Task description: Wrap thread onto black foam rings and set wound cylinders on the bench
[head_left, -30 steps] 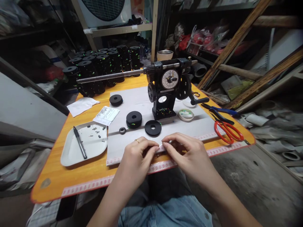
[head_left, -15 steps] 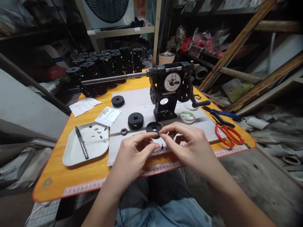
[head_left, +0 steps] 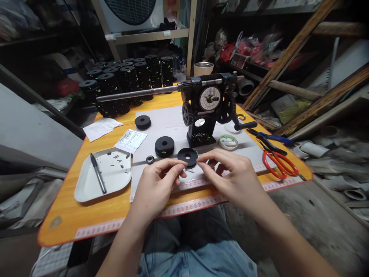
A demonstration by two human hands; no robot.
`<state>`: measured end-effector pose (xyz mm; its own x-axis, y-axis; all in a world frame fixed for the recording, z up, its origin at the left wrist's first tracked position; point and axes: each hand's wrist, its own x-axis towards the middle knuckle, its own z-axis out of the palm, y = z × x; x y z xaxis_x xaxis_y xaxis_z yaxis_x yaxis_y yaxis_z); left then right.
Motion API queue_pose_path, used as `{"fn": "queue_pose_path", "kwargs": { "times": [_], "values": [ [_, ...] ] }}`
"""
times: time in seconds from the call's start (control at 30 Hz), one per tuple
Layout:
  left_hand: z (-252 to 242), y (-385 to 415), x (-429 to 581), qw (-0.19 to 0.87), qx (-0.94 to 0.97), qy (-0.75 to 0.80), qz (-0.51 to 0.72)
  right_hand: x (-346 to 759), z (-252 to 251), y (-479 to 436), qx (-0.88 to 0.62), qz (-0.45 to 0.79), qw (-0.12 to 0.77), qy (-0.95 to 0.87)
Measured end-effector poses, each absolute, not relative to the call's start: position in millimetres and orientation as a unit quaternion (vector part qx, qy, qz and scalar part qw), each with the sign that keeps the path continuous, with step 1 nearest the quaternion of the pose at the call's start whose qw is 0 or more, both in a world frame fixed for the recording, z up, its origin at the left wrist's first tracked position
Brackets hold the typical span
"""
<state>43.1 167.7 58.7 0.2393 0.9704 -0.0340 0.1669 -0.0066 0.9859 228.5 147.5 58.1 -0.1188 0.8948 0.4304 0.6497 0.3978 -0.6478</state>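
My left hand (head_left: 157, 186) is closed in a pinch, thumb against forefinger, just in front of a black foam ring-shaped spool (head_left: 184, 154). My right hand (head_left: 230, 173) is also pinched, its fingertips at the spool's right front edge. Whatever lies between either set of fingertips is too small to make out. A tiny pale, thin piece (head_left: 189, 170) shows between the hands, below the spool. Left of it stands a thicker pair of stacked black spools (head_left: 164, 147), with a small dark ring (head_left: 150, 159) beside them.
A hand-cranked winding machine (head_left: 203, 111) with a dial and long threaded rod stands behind the spools. At left is a white tray (head_left: 82, 194) with a pen. Red-handled scissors (head_left: 279, 164), pliers (head_left: 275, 138) and a round dish (head_left: 228, 142) lie right. Stacked black spools (head_left: 127, 79) stand behind.
My fingertips have moved apart: the left hand went left, while the right stayed nearly in place. A small dark piece that hung below the hands no longer shows there.
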Motion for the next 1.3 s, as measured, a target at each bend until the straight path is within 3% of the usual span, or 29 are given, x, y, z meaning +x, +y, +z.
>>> {"fn": "queue_pose_path", "kwargs": {
  "times": [0.2,0.43,0.57,0.8,1.3],
  "values": [
    [41.4,148.1,35.3,0.266,0.786,0.439,0.344,235.6,36.4,130.9,-0.514,0.181,0.386,-0.745],
    [38.7,133.7,31.3,0.125,0.854,0.422,0.279,235.3,23.7,116.9,-0.565,0.138,0.38,-0.719],
    [41.0,136.0,29.2,0.119,0.872,0.415,0.231,235.2,23.1,113.0,-0.555,0.129,0.378,-0.729],
    [32.2,144.6,32.3,0.184,0.823,0.456,0.285,232.2,19.6,110.9,-0.573,0.148,0.387,-0.707],
    [31.7,143.2,35.6,0.147,0.786,0.521,0.299,232.9,19.2,109.2,-0.587,0.193,0.377,-0.69]
  ]
}}
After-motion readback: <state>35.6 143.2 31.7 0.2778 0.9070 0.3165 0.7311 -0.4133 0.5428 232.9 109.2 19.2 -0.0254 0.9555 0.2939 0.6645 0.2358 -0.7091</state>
